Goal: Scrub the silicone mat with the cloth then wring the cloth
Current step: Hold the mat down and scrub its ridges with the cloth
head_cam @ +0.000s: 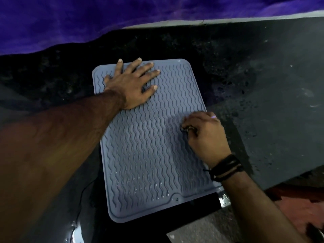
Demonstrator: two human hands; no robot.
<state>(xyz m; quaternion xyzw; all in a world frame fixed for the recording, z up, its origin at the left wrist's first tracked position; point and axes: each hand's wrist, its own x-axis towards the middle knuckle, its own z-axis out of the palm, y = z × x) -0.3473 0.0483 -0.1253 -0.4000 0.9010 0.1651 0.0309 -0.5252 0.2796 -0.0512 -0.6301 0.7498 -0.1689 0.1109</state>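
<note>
This looks like a home kitchen or wash area: a wet, dark speckled stone table [228,55] carries a grey-blue wavy-ribbed silicone draining mat [154,146], with bare concrete floor [201,230] below and purple cloth [70,20] behind.

— What do we make of the mat [150,142]?
— We see soft, rubbery stuff, grey-blue and matt, moulded in raised wavy ribs with a smooth rim; a faint wet sheen lies near its close end.
— And the bench [245,71] under it?
— Dark speckled stone, we'd say, polished, beaded with droplets on the right and glossy with pooled water at the near left.
— The purple sheet [70,20] at the back?
— Plush, velvety cloth, softly shiny.
— Anything on the wrist?
— We see dark cord bands [226,168], braided and dull.
</note>
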